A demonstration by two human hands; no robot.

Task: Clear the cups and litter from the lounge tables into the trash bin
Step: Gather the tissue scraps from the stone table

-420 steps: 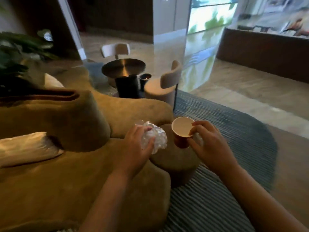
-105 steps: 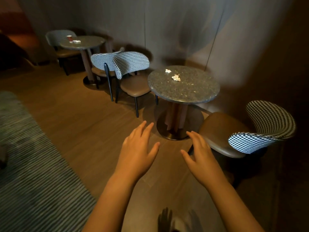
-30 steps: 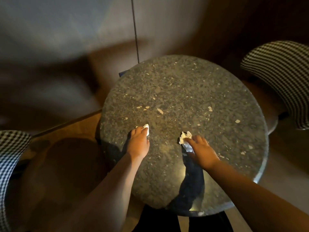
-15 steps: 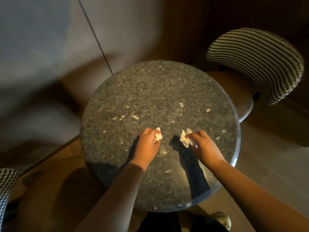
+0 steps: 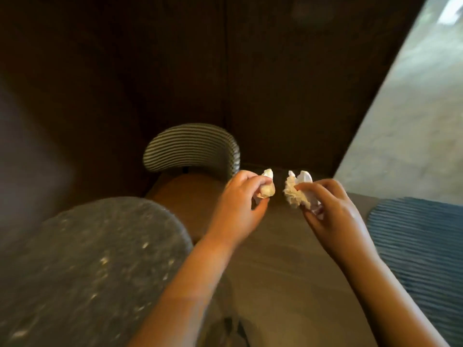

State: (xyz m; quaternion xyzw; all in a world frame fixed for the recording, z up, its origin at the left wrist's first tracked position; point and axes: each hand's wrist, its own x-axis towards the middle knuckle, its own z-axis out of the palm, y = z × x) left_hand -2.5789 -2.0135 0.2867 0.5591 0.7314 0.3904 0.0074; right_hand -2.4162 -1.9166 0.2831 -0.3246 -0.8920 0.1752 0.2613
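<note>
The left hand [image 5: 239,205] holds a small paper wad [image 5: 267,190], cream-white and tightly crumpled, pinched between the thumb and curled fingers [image 5: 246,179]. The right hand [image 5: 334,214] grips a larger paper wad [image 5: 297,195], frilly and ragged at the edges, with its fingers closed round it. Both wads are in the air over the wooden floor [image 5: 275,259], close together but not touching. The round speckled desk [image 5: 87,259] lies to the lower left, its curved edge just beside the left forearm. Past it stands a chair [image 5: 190,149] with a patterned back against the dark wall [image 5: 275,83]. A blue striped rug [image 5: 426,241] borders the floor on the right, with bare floor between it and the desk.
</note>
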